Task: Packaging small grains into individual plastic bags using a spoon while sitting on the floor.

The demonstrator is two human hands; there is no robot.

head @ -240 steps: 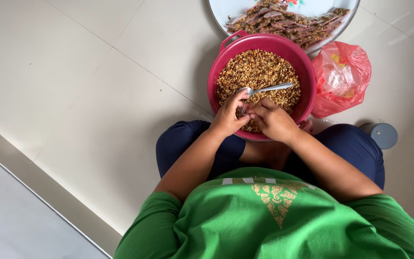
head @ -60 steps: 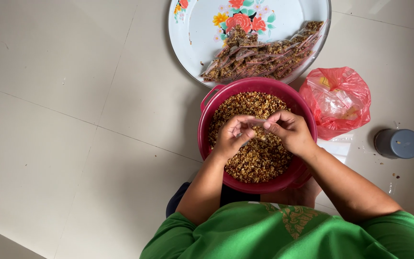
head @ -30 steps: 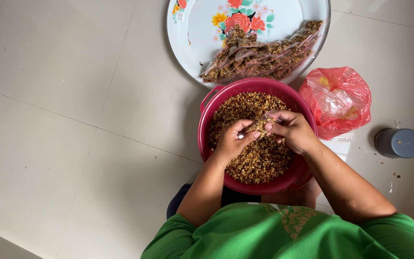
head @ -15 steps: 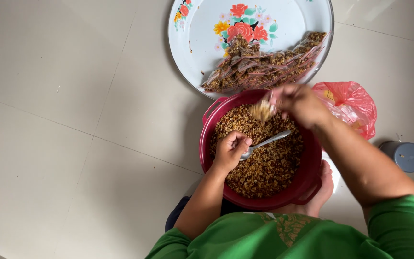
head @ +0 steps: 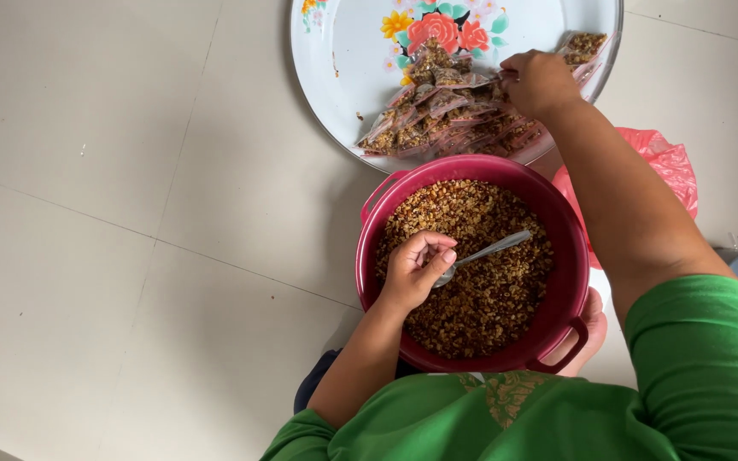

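While seated on pale tiled floor [head: 130, 213], person's left hand [head: 416, 269] sits inside red basin [head: 557, 239], grip closed on metal spoon [head: 489, 250] lying over brown grain mix [head: 480, 290]. Basin approx. centre of floor, btwn knees. Right hand [head: 541, 81] reaches to floral tray [head: 352, 60] at far edge, fingers pinched on small filled packets [head: 442, 119]. Pink plastic bag [head: 664, 162] lies right of basin.

The bowl [head: 548, 222] is dark red and full of brown bits [head: 471, 282]. The tray [head: 343, 60] is white with red, yellow and green flowers. The bag [head: 668, 166] is red. The sleeve [head: 702, 376] is green.
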